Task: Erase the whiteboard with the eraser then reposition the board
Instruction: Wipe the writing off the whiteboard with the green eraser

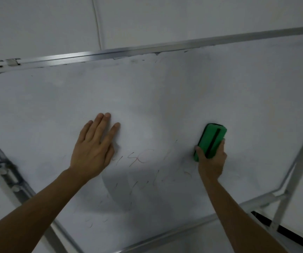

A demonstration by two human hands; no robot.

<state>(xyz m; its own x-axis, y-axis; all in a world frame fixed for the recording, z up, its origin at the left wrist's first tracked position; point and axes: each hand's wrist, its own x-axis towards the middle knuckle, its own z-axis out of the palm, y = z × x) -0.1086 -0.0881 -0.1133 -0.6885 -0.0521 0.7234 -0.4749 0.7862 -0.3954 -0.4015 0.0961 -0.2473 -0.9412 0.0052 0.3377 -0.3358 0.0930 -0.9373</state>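
A large whiteboard (pixel 165 92) in a metal frame fills most of the head view, tilted. Faint red and dark writing (pixel 138 159) shows in its lower middle, partly smeared. My left hand (pixel 94 145) lies flat on the board, fingers spread and pointing up. My right hand (pixel 211 159) grips a green eraser (pixel 210 141) with a black stripe and presses it against the board to the right of the writing. A dark round shadow falls on the board between my arms.
The board's metal frame (pixel 147 49) runs along the top, and stand legs (pixel 292 170) show at the right. A clamp bracket (pixel 1 176) sits on the left stand post. A white wall (pixel 55 24) is behind.
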